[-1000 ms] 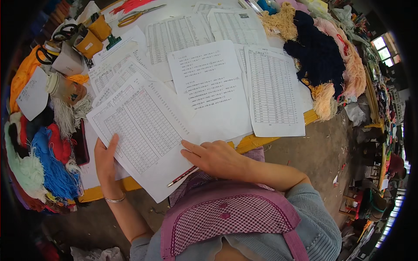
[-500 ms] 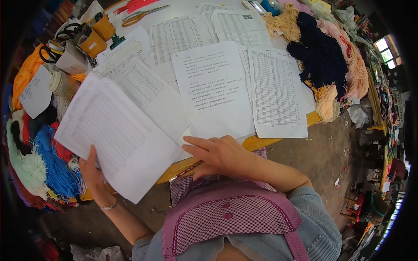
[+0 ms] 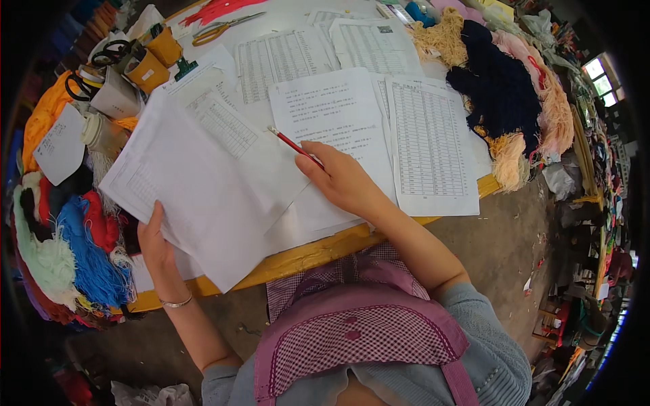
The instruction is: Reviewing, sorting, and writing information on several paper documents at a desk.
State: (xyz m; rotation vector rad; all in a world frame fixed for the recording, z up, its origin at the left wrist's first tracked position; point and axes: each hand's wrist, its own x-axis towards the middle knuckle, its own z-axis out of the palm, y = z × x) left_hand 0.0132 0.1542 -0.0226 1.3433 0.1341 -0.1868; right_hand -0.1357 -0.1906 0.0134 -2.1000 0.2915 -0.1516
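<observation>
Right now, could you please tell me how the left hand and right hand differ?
The left hand grips sheets; the right hand holds a red pencil. The left hand has a bracelet at its wrist; the right hand shows none. Both are ungloved.

Yarn workshop, by the look. Blue hanks at left edge of table, navy yarn by right corner; scissors toward far edge; printed sheets between; scraps on floor.

Print covers the white sheets; writing marks a card at left; none is legible.
</observation>
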